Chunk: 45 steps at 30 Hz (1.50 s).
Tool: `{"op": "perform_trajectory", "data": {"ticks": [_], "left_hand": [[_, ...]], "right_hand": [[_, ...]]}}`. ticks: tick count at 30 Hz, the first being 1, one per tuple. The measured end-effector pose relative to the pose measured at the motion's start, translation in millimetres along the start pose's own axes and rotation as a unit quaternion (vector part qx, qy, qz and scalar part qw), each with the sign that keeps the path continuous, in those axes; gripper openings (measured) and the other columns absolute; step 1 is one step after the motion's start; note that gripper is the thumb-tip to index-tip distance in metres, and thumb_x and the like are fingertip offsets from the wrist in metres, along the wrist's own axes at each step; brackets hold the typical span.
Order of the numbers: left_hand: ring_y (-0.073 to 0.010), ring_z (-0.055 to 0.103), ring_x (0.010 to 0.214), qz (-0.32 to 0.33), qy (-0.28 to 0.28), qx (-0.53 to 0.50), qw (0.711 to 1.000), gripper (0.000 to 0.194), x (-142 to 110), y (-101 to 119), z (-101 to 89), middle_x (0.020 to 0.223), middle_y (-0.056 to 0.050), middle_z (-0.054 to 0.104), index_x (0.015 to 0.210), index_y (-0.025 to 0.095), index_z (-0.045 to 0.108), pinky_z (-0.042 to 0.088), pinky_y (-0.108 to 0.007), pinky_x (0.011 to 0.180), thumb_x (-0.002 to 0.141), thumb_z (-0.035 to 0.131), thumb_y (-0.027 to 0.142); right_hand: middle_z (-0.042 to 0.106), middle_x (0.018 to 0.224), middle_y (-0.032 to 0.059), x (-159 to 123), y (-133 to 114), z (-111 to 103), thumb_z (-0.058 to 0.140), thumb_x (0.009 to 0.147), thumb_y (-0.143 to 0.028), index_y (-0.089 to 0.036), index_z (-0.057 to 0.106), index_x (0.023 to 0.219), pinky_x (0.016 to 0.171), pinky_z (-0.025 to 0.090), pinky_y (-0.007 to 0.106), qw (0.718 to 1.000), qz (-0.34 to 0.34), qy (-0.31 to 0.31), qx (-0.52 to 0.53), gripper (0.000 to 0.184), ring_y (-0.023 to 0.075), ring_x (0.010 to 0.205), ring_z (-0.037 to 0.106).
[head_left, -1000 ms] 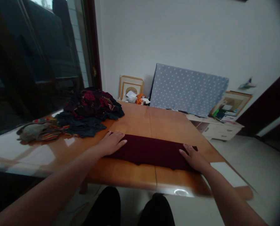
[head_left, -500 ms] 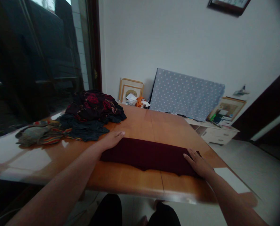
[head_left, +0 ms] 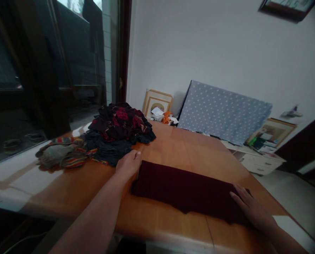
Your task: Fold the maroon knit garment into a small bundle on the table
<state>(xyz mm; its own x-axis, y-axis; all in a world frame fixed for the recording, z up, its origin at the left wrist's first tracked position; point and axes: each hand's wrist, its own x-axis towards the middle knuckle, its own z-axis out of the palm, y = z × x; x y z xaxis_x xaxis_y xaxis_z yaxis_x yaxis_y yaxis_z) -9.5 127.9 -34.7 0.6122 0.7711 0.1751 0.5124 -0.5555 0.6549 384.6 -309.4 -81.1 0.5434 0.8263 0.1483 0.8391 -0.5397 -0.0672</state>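
A dark maroon cloth (head_left: 185, 190) lies folded into a long strip on the wooden table (head_left: 191, 151). My left hand (head_left: 128, 165) sits at the strip's left end, fingers curled against its far corner. My right hand (head_left: 249, 206) rests flat on the strip's right end with the fingers stretched out. Whether the left fingers pinch the fabric or only press beside it does not show.
A heap of dark and red clothes (head_left: 117, 128) and a striped garment (head_left: 64, 155) lie on the table's left. Picture frames (head_left: 157, 102), a dotted blue panel (head_left: 223, 111) and a white drawer unit (head_left: 263, 160) stand by the far wall. Glass doors (head_left: 41, 70) fill the left.
The view has turned left and downward. My left hand slid off the top of the cloth to its left edge and curled. My right hand stays flat on the right end.
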Motion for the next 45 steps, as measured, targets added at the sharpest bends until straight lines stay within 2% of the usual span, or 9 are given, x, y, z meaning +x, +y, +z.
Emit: {"op": "perform_trajectory", "data": {"ticks": [5, 9, 17, 24, 29, 32, 37, 41, 45], "left_hand": [[-0.0342, 0.066, 0.098, -0.016, -0.014, 0.083, 0.996, 0.026, -6, 13, 6.6, 0.102, -0.012, 0.074, 0.102, 0.024, 0.063, 0.039, -0.047, 0.082, 0.088, 0.051, 0.043], [-0.0324, 0.066, 0.098, -0.012, 0.008, 0.117, 0.993, 0.020, -6, 15, 7.7, 0.099, -0.012, 0.074, 0.103, 0.024, 0.061, 0.038, -0.046, 0.082, 0.087, 0.050, 0.029], [-0.0339, 0.059, 0.108, 0.012, 0.036, 0.225, 0.974, 0.034, -11, 28, 8.5, 0.120, -0.013, 0.067, 0.116, 0.021, 0.061, 0.041, -0.048, 0.085, 0.090, 0.046, 0.038], [-0.0298, 0.060, 0.109, 0.101, 0.071, 0.235, 0.964, 0.039, -14, 44, 6.4, 0.118, -0.011, 0.068, 0.117, 0.021, 0.063, 0.043, -0.042, 0.088, 0.097, 0.037, 0.042], [-0.0285, 0.061, 0.113, 0.203, 0.000, 0.221, 0.954, 0.047, -22, 76, 5.6, 0.126, -0.011, 0.067, 0.125, 0.020, 0.063, 0.044, -0.043, 0.097, 0.098, 0.035, 0.047], [-0.0265, 0.060, 0.119, 0.286, -0.080, 0.184, 0.937, 0.052, -30, 112, 25.6, 0.130, -0.011, 0.067, 0.129, 0.019, 0.062, 0.041, -0.041, 0.104, 0.099, 0.033, 0.051], [-0.0262, 0.044, 0.139, 0.358, -0.184, 0.142, 0.905, 0.059, -36, 161, 90.3, 0.149, -0.010, 0.053, 0.141, 0.021, 0.053, 0.029, -0.046, 0.116, 0.101, 0.025, 0.055], [-0.0285, 0.025, 0.150, 0.336, -0.234, 0.162, 0.898, 0.063, -30, 161, 128.2, 0.160, -0.009, 0.035, 0.149, 0.023, 0.044, 0.018, -0.055, 0.119, 0.100, 0.022, 0.058], [-0.0274, 0.020, 0.152, 0.325, -0.240, 0.170, 0.899, 0.064, -22, 146, 140.2, 0.163, -0.007, 0.028, 0.153, 0.024, 0.036, 0.014, -0.055, 0.120, 0.100, 0.020, 0.057]], "right_hand": [[0.056, 0.144, 0.0040, 0, -8, -6, 0.043, 0.081, -0.057, -0.035, 0.067, 0.122, 0.114, 0.036, 0.055, 1.000, 0.005, 0.005, 0.009, 0.052, 0.0349, 0.142, 0.038], [0.054, 0.146, 0.0047, 1, -17, -10, 0.039, 0.086, -0.059, -0.032, 0.060, 0.132, 0.113, 0.037, 0.054, 0.999, 0.042, -0.002, 0.010, 0.058, 0.0341, 0.143, 0.037], [0.048, 0.151, 0.0066, 3, -31, -10, 0.031, 0.094, -0.060, -0.026, 0.046, 0.147, 0.117, 0.033, 0.049, 0.995, 0.097, 0.005, -0.003, 0.065, 0.0289, 0.145, 0.036], [0.034, 0.159, 0.0076, 8, -21, -2, 0.027, 0.097, -0.063, -0.023, 0.034, 0.154, 0.120, 0.023, 0.048, 0.993, 0.113, -0.025, -0.013, 0.071, 0.0261, 0.150, 0.025], [0.030, 0.161, 0.0095, 14, -18, -3, 0.026, 0.096, -0.067, -0.020, 0.030, 0.156, 0.122, 0.017, 0.046, 0.991, 0.128, -0.045, -0.011, 0.076, 0.0265, 0.150, 0.022], [0.028, 0.162, 0.0099, 15, -19, -5, 0.024, 0.096, -0.069, -0.019, 0.030, 0.156, 0.122, 0.014, 0.046, 0.990, 0.128, -0.055, -0.006, 0.079, 0.0271, 0.151, 0.019], [0.029, 0.161, 0.0122, 16, -19, -6, 0.021, 0.095, -0.071, -0.017, 0.029, 0.156, 0.122, 0.011, 0.046, 0.990, 0.133, -0.056, -0.003, 0.083, 0.0270, 0.151, 0.020], [0.026, 0.162, 0.0121, 18, -18, -6, 0.019, 0.094, -0.073, -0.017, 0.026, 0.157, 0.122, 0.011, 0.046, 0.989, 0.130, -0.065, -0.002, 0.085, 0.0268, 0.151, 0.019], [0.025, 0.163, 0.0119, 19, -17, -6, 0.018, 0.094, -0.072, -0.015, 0.024, 0.158, 0.122, 0.011, 0.045, 0.988, 0.134, -0.076, -0.003, 0.086, 0.0265, 0.152, 0.018]]}}
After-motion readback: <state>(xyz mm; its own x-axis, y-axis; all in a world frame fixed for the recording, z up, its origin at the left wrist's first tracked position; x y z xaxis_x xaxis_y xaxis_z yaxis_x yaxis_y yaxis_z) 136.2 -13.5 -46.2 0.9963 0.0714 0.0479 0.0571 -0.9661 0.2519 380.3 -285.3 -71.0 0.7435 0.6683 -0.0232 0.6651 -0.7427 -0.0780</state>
